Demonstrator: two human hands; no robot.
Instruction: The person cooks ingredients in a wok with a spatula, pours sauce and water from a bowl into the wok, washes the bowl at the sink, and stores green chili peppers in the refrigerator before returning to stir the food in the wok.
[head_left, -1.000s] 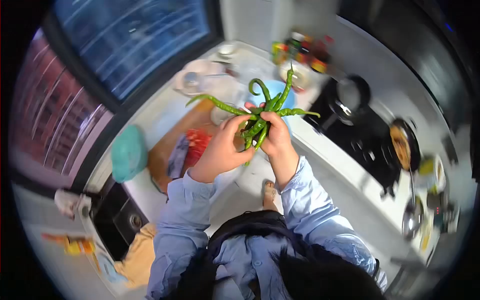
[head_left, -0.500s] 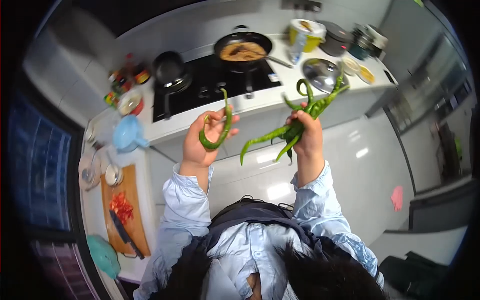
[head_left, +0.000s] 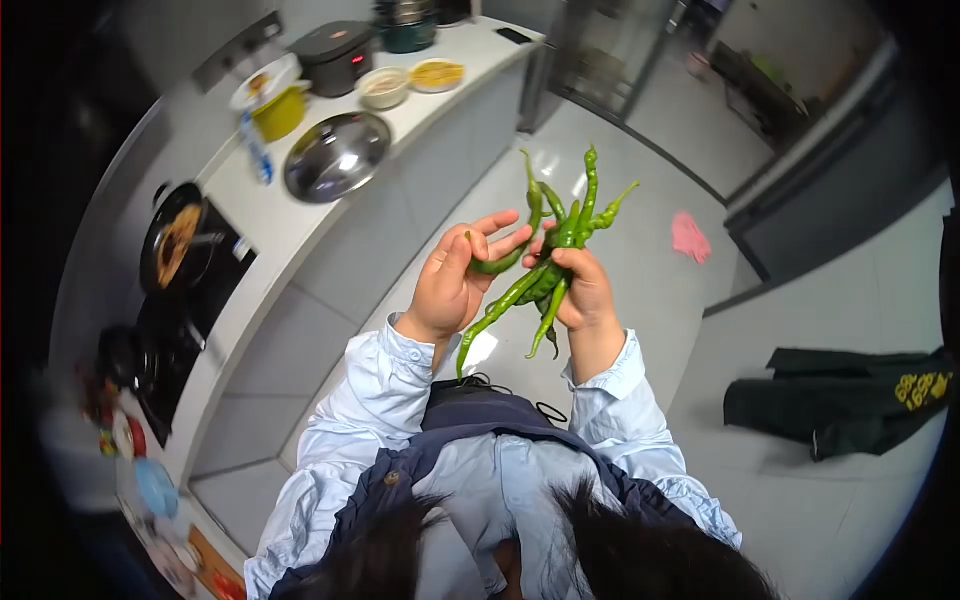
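Note:
Several long green chili peppers (head_left: 568,238) are bunched in my right hand (head_left: 585,290), its fingers wrapped round their middle. Their ends stick out above and below the fist. In my left hand (head_left: 450,282) a single curved green chili pepper (head_left: 500,264) is pinched near one end between thumb and fingers, the other fingers spread. Its far end rises close beside the bunch; whether the two touch I cannot tell. Both hands are held in front of my body, above the floor.
Along the left runs a counter with a metal lid (head_left: 338,157), a wok (head_left: 175,240) of food on the cooktop, a bowl (head_left: 384,88) and a rice cooker (head_left: 335,58). A pink cloth (head_left: 690,237) lies on the floor. Dark clothing (head_left: 835,400) is at the right.
My view has turned to the right, away from the cooktop and cutting board. My left hand, with its single pepper, has come closer to the bunch in my right hand.

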